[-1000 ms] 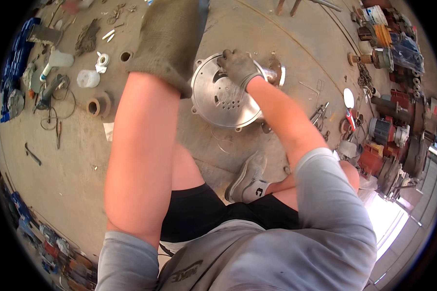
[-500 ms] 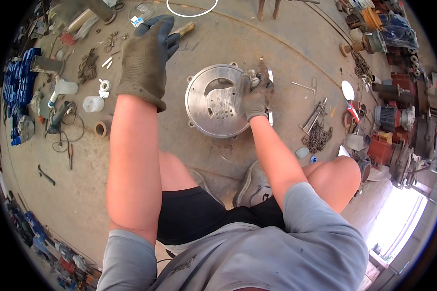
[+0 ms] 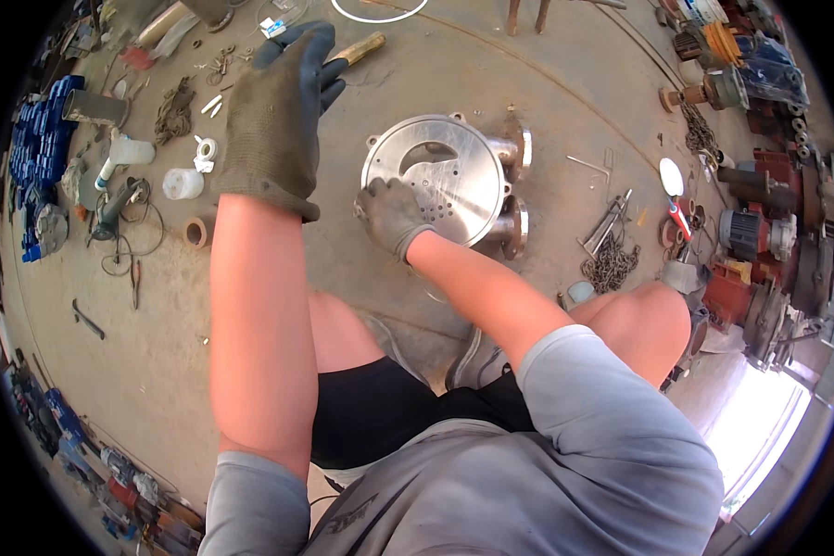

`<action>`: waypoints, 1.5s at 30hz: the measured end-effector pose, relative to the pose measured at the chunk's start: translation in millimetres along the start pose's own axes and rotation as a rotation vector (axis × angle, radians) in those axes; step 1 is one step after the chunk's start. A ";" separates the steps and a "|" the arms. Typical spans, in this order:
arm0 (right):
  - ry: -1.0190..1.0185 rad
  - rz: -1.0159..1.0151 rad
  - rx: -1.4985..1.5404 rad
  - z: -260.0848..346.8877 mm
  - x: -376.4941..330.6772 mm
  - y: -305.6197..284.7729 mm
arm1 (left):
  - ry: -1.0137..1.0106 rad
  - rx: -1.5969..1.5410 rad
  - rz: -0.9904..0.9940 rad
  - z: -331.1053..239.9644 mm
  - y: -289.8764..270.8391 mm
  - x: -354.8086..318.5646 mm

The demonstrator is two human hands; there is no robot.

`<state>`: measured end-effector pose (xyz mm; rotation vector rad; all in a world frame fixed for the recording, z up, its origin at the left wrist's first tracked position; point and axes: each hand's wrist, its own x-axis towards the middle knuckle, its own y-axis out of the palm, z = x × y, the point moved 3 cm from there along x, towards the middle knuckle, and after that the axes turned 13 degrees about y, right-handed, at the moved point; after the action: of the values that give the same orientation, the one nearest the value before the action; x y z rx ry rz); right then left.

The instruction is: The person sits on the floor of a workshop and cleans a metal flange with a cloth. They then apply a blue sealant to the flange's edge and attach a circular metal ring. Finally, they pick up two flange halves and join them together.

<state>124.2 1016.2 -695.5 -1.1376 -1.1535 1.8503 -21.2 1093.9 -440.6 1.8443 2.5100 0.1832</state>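
A round metal cover plate (image 3: 477,181) with cut-outs and small holes lies on the floor ahead of me, two flanged pipe stubs (image 3: 521,153) at its right side. My right hand (image 3: 391,215), in a dirty grey glove, is at the plate's lower left rim. Its fingers are curled, and whatever they hold is too small to make out. My left hand (image 3: 283,111), in a brown glove with dark fingers, is raised to the upper left of the plate. A light wooden handle (image 3: 361,48) sticks out between its bent fingers; the tool's other end is hidden.
Left of the plate are a plastic jar (image 3: 183,183), a roll of white tape (image 3: 206,153), a short pipe ring (image 3: 197,232) and an angle grinder (image 3: 114,213). On the right lie a hex key (image 3: 588,167), a chain (image 3: 612,267) and an electric motor (image 3: 746,232).
My right hand has swept from the plate's right side, near the pipe stubs, to its lower left rim, uncovering the stubs. My left hand stays almost where it was. The view has shifted slightly.
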 end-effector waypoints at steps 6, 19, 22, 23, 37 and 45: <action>0.843 -0.365 0.589 -81.2 -9.7 -50.1 | -0.089 -0.206 -0.069 -0.7 20.3 8.3; 1.053 0.128 0.335 -73.8 37.7 -67.6 | 0.037 -0.106 0.038 2.2 -0.4 11.5; 1.162 0.101 0.450 -71.1 45.6 -54.9 | 0.070 -0.076 0.060 5.0 -10.8 12.8; 1.157 0.115 0.432 -68.1 54.3 -49.8 | 0.097 -0.052 0.085 6.0 -12.4 13.2; 0.496 -0.452 0.785 -101.2 -16.0 -70.9 | -0.074 -0.208 -0.019 0.1 -2.3 13.8; 0.756 -0.182 0.150 -70.9 34.8 -36.5 | -0.102 -0.261 -0.021 15.4 -3.3 18.7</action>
<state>178.4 1084.0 -689.5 -1.4097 -0.6379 1.1673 -28.6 1112.0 -455.2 1.6820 2.3101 0.3854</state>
